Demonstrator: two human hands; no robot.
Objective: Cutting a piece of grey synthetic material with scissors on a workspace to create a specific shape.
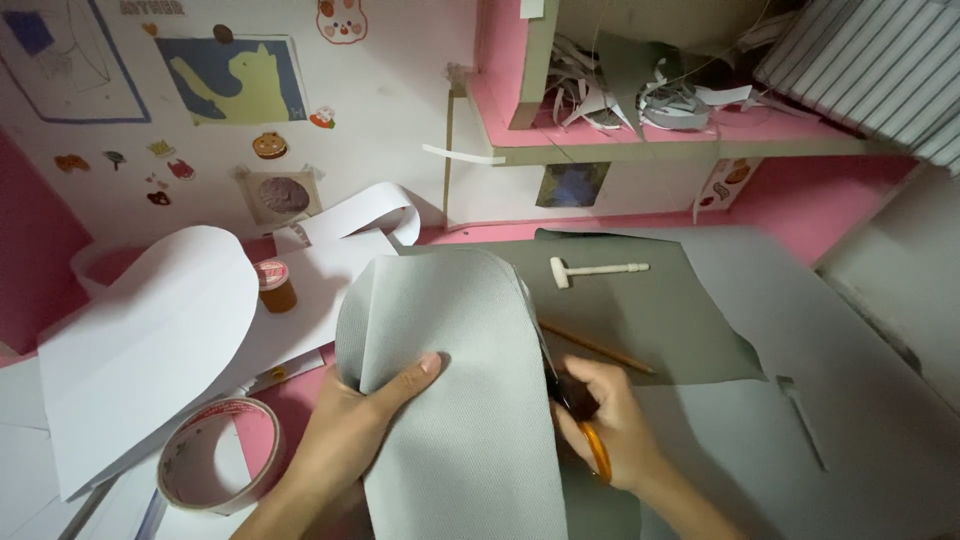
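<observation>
Closed around the orange handles of a pair of scissors (590, 440), the right hand (610, 420) works at the right-hand edge of a light grey sheet (460, 400) with a rounded top; the blades are mostly hidden behind that edge. Left hand (355, 425) pinches the same sheet from its left side, thumb lying across the front and fingers tucked behind — the grip is firm and shut on the material. That sheet stands raised in the middle of the worktop, between the two hands, over a larger dark grey piece (660, 320) that lies flat.

On the dark piece rest a pencil (597, 347), just beside the right hand, and a small white mallet-shaped tool (597, 270) farther back. Near the left wrist sits a roll of clear tape (215, 468), touching big white paper cut-outs (150, 340). A small amber jar (275, 286) stands among the paper — well apart from both hands.
</observation>
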